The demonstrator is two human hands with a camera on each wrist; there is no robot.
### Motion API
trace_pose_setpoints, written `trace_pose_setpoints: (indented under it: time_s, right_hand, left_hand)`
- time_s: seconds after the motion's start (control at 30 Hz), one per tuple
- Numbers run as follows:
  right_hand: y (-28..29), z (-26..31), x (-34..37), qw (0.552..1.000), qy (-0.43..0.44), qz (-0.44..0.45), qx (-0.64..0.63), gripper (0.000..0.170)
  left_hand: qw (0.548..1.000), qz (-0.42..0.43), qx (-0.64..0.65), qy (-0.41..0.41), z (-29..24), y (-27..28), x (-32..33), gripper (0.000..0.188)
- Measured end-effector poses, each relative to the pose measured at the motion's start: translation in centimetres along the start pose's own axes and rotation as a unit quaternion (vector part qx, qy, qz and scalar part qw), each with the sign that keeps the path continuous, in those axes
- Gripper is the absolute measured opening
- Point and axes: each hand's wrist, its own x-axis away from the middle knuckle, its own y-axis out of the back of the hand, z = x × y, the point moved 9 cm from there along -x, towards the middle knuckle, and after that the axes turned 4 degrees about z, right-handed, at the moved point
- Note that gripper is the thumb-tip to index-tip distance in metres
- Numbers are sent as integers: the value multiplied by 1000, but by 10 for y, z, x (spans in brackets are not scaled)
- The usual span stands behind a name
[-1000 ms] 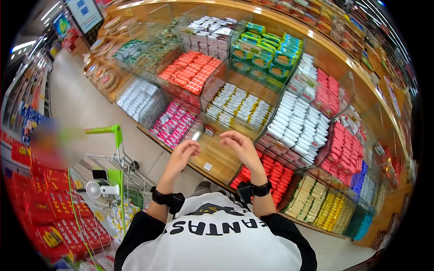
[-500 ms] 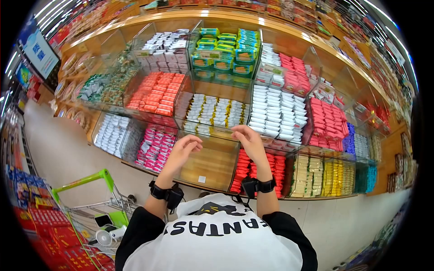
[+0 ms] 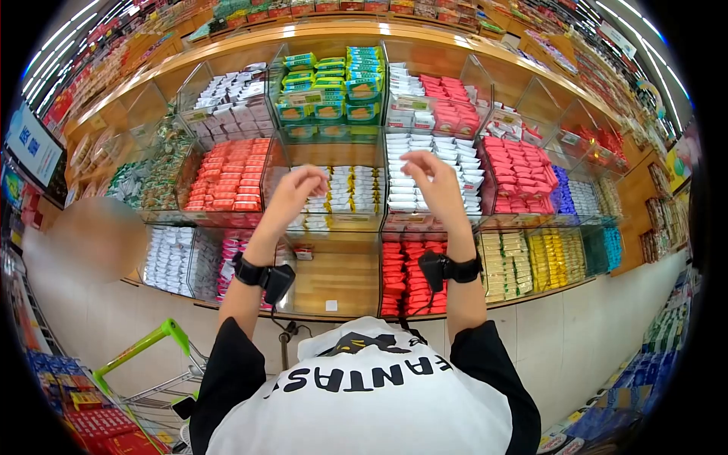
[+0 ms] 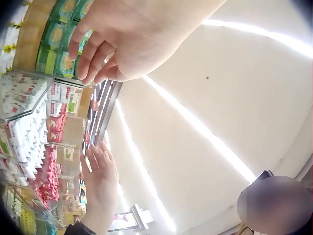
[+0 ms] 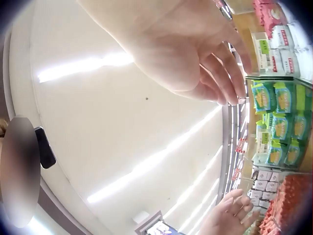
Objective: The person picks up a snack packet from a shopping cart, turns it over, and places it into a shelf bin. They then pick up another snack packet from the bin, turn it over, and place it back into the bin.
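Orange packets (image 3: 226, 178): probably light and smooth-filmed; a pinch across the middle should do. Bright, stacked in close rows, left of the left hand.
Left hand (image 3: 294, 191): holds nothing; fingers loosely bent, in the air. Exact gap to the thumb, cannot tell.
Yellow-white packets (image 3: 353, 189): between the hands, in the wood-backed bin (image 3: 341, 154). Likely light, with slippery wrappers; contents hidden, perhaps brittle, so pinch gently by the sides. Small, in white and yellow columns.
Right hand (image 3: 434, 182): also holding nothing; fingers relaxed and curved, raised before the white packets (image 3: 467, 171).
White packets: partly behind the right hand. Seem light; best lifted singly by an end. Plain, slightly glossy, tightly layered.
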Motion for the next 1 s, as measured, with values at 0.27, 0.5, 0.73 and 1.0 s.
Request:
trace_pose_setpoints:
  time_s: [0.27,0.5,0.73,1.0]
  right_hand:
    - [-1,67,-46,987,146,-29,65,13]
    - [-49,11,-100,974,119,54,187,17]
    - [-86,-88,-137,977,24,88,191,22]
    - [-150,-222,-131,938,-224,242,110,23]
  left_hand:
    - [998,42,-40,-17,-35,-3,-70,15]
    - [991,80,-98,47,11,-8,-114,17]
    - [987,41,-67,137,85,18,-144,18]
    - [949,46,-67,303,176,25,-135,22]
